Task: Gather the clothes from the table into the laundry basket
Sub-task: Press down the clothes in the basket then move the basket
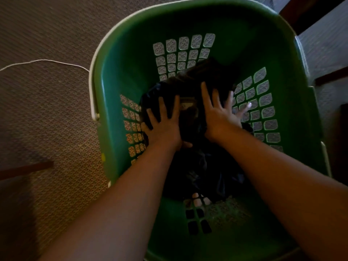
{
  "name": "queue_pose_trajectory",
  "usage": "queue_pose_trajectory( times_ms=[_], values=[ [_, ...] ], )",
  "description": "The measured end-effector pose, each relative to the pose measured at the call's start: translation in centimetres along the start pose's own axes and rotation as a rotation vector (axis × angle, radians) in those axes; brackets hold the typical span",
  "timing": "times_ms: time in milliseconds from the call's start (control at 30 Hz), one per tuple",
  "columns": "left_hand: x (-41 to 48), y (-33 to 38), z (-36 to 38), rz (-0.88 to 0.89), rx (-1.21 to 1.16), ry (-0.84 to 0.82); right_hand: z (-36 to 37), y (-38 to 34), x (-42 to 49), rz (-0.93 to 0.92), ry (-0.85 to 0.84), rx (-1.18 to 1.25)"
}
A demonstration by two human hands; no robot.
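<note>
A green plastic laundry basket (131, 59) with slotted walls stands on the carpet and fills most of the head view. Dark clothes (199, 166) lie piled at its bottom, with a small pale label showing on top. Both my arms reach down into the basket. My left hand (162, 125) lies flat on the left side of the pile, fingers spread. My right hand (220, 112) presses flat on the right side, fingers apart, fingertips near the basket's slotted wall. Neither hand closes around the fabric.
Patterned brown carpet (47, 113) surrounds the basket. A thin white cord (43, 61) runs across the floor at the left toward the basket's white handle (92, 102). Dark wooden furniture edges show at the upper right (331, 76) and lower left (26, 168).
</note>
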State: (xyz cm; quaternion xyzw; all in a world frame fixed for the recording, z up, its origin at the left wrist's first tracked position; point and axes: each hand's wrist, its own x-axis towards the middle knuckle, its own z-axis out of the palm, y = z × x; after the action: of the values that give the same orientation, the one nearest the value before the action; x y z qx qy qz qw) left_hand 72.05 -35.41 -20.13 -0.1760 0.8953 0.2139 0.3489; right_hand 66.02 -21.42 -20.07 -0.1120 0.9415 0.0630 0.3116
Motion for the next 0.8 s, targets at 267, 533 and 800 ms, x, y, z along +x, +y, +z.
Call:
queue_pose_trajectory(
  times_ms=[267,533,800],
  values=[
    [4.7,-0.6,0.5,-0.095,-0.048,-0.170,1.4,-2.0,2.9,-0.028,-0.158,-0.012],
    [7.8,0.4,1.3,-0.154,-0.045,-0.179,2.6,0.8,7.5,-0.165,-0.275,0.135],
    [8.1,-0.2,2.3,-0.136,-0.038,-0.124,3.0,0.3,7.9,-0.141,-0.257,0.098]
  ],
)
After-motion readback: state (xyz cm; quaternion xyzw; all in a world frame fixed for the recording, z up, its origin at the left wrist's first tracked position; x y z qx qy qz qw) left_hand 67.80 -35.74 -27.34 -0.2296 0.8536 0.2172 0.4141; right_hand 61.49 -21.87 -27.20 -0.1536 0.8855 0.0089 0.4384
